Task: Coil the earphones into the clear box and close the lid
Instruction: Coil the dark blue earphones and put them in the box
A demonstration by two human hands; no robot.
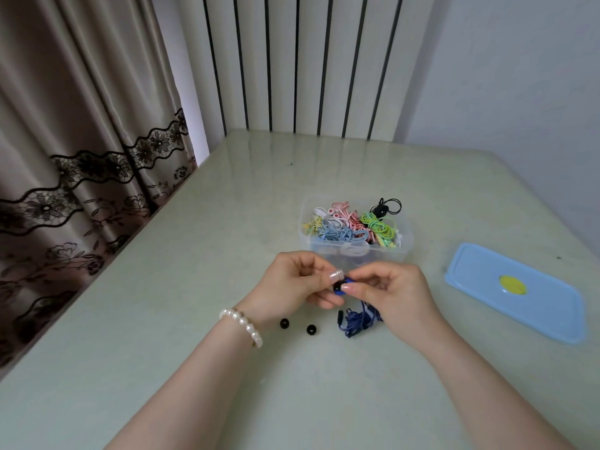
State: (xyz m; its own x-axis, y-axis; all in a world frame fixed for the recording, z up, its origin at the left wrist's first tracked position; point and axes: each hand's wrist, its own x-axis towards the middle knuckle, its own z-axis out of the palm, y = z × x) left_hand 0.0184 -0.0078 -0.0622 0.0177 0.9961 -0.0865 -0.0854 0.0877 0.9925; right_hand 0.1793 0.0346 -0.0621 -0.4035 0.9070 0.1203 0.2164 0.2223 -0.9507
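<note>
Beside a lace-trimmed curtain (81, 177), the pale green surface (227, 222) is carrying the clear box (357, 251) and blue lid (514, 290). A blue earbud (342, 285) is being pinched between left hand (292, 284) and right hand (396, 293), each grip clamped on it.

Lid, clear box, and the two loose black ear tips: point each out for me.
Lid (480, 280): head view, blue top surface, left of its yellow centre.
Clear box (354, 253): head view, near wall.
Ear tips (284, 323): head view, the left one of the pair.

A pale green table (227, 254) stands beside a lace-trimmed curtain (81, 125).
</note>
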